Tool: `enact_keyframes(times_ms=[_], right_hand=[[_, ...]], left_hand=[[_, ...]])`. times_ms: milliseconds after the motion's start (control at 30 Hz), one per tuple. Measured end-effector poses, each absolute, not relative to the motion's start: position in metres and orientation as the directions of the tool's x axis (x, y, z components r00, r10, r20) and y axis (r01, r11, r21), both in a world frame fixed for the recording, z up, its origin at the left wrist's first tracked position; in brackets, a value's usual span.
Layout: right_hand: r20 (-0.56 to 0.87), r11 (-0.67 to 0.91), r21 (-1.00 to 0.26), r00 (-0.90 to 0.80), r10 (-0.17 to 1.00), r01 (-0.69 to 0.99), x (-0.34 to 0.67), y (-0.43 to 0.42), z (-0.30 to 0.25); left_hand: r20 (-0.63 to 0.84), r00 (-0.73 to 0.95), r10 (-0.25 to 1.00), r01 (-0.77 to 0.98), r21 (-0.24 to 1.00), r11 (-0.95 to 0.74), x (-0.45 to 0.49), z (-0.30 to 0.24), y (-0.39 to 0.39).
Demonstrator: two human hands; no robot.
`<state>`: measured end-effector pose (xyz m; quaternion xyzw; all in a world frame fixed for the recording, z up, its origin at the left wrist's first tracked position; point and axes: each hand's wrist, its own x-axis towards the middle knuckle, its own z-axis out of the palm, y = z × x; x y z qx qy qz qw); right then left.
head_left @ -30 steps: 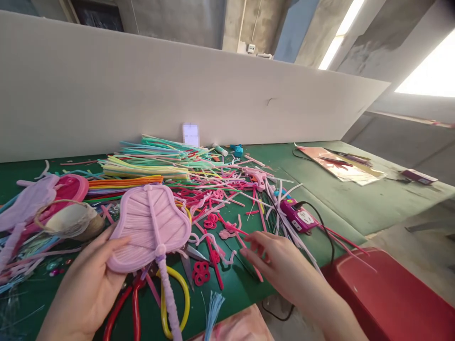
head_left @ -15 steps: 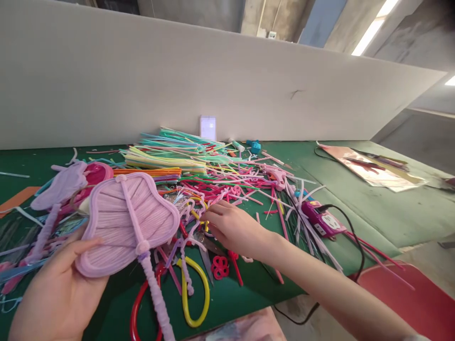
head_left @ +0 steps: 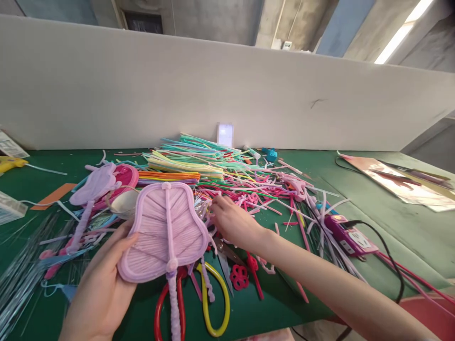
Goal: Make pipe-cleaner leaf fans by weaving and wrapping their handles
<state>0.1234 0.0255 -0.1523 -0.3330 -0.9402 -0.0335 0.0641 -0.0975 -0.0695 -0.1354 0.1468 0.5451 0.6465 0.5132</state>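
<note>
One-handed in the head view, clamped the lilac fan [head_left: 161, 234] by its edge with the left hand [head_left: 101, 286]; had the right hand [head_left: 234, 222] apart, just beside it, and could not tell its grip. Judged rim, ribs and handle [head_left: 174, 308] done; saw the red flower [head_left: 239, 277] loose on the surface [head_left: 320, 166]. Could not discern the contents of the pale cup [head_left: 125, 203].

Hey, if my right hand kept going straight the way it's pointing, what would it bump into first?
Probably the shiny clear plastic just ahead of your right hand, with the lavender fan-shaped piece beyond it, though depth there is hard to judge.
</note>
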Motion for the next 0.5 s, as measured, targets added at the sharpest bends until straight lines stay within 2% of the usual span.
enact_keyframes(times_ms=[67,133,167,233,300,333,400,500], right_hand=[[0.214,0.697,-0.007,-0.68,0.701,0.717,0.128,0.026,-0.142],[0.271,0.626,-0.108,-0.583,0.766,0.773,0.134,0.023,-0.13],[0.283,0.605,-0.193,-0.546,0.788,0.773,0.135,0.021,-0.124],[0.269,0.556,-0.444,-0.487,0.831,0.703,0.133,0.019,-0.112],[0.206,0.442,-0.716,-0.441,0.873,0.54,0.124,0.021,-0.104],[0.171,0.371,-0.812,-0.424,0.889,0.451,0.118,0.023,-0.102],[0.113,0.273,-0.901,-0.425,0.898,0.336,0.106,0.03,-0.1],[0.034,0.2,-0.937,-0.496,0.868,0.287,0.094,0.039,-0.103]], left_hand=[[-0.369,-0.411,0.834,-0.516,0.848,0.121,-0.095,-0.134,-0.07],[-0.354,-0.391,0.85,-0.517,0.848,0.116,-0.093,-0.133,-0.07],[-0.344,-0.389,0.855,-0.513,0.851,0.109,-0.092,-0.132,-0.069],[-0.33,-0.389,0.86,-0.508,0.856,0.099,-0.091,-0.132,-0.068],[-0.33,-0.374,0.866,-0.506,0.856,0.108,-0.088,-0.133,-0.067],[-0.33,-0.351,0.876,-0.504,0.855,0.12,-0.086,-0.134,-0.066],[-0.331,-0.279,0.902,-0.493,0.855,0.161,-0.08,-0.135,-0.067],[-0.333,-0.207,0.92,-0.451,0.867,0.212,-0.072,-0.137,-0.073]])
